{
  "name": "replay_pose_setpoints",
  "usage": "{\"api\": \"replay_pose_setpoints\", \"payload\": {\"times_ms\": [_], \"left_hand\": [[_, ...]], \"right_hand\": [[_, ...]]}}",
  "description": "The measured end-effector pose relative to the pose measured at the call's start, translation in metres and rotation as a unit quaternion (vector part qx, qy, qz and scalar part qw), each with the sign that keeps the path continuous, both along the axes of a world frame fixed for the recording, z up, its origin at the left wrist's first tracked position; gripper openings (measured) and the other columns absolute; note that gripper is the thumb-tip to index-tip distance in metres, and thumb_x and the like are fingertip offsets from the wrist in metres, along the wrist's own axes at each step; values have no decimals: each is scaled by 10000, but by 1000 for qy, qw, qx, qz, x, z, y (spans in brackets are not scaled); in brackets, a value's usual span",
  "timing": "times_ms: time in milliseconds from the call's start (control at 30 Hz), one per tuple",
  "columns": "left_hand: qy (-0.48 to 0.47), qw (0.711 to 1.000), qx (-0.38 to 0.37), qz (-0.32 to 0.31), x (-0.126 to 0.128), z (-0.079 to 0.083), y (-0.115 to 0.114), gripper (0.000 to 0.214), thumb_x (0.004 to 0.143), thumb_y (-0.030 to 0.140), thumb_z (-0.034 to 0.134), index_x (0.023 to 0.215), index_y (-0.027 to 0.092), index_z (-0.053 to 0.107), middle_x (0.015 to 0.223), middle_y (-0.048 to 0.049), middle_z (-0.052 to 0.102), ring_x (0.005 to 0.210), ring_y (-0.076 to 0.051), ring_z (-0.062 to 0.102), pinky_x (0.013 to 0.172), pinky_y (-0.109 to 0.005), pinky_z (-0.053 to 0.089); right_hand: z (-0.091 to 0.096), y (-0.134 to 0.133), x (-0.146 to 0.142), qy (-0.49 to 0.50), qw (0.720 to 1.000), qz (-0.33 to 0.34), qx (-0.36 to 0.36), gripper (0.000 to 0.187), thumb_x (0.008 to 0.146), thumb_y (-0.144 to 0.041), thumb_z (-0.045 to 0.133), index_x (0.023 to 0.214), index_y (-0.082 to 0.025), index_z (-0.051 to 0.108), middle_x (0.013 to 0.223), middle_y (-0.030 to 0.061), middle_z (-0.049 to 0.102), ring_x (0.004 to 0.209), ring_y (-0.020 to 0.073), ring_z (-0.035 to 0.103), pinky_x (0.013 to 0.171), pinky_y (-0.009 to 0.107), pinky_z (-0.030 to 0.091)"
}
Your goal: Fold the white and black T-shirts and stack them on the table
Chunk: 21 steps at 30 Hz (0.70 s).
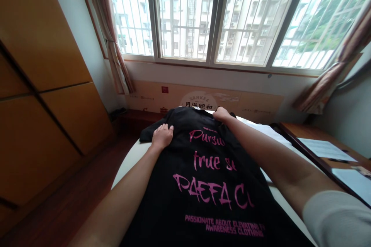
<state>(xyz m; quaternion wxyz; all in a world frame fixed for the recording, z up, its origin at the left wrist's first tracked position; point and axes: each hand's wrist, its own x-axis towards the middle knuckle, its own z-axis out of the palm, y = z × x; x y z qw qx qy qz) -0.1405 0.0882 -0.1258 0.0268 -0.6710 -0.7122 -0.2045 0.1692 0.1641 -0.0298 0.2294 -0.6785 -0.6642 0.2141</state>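
Observation:
A black T-shirt (179,162) with pink lettering is spread over a white, round-edged surface (127,166), its collar end toward the window. My left hand (162,136) is on the left part of the shirt near the sleeve, fingers curled against the fabric with the thumb on the right. At the far right of the collar, my right hand (222,114) is closed on the cloth by the shoulder. My right forearm covers the ends of several printed lines. The shirt's lower hem runs out of view toward me.
White cloth (269,133) lies beyond my right arm. A wooden desk (307,131) with paper sheets (326,149) stands at right. Orange-brown cabinets (75,123) line the left side. Behind the shirt, a printed panel (255,104) leans below the barred window, with curtains (111,38) beside it.

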Motion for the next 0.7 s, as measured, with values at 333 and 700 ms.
{"api": "replay_pose_setpoints", "payload": {"times_ms": [333,700], "left_hand": [[2,1000,-8,-2,2,4,-4,581,1113,393,298,1443,17,593,1552,-244,564,1489,-332,494,1231,-456,357],[-75,972,81,-209,79,63,-64,236,979,230,507,1123,154,679,1185,-143,713,1135,-287,675,1053,-392,503]], "right_hand": [[-14,-49,11,39,998,49,9,223,1067,-357,583,1015,-149,644,925,74,731,797,173,691,704,224,510],[-31,-265,107,-155,971,118,-141,566,949,-721,557,686,-223,603,693,59,663,623,211,604,542,315,355]]}}
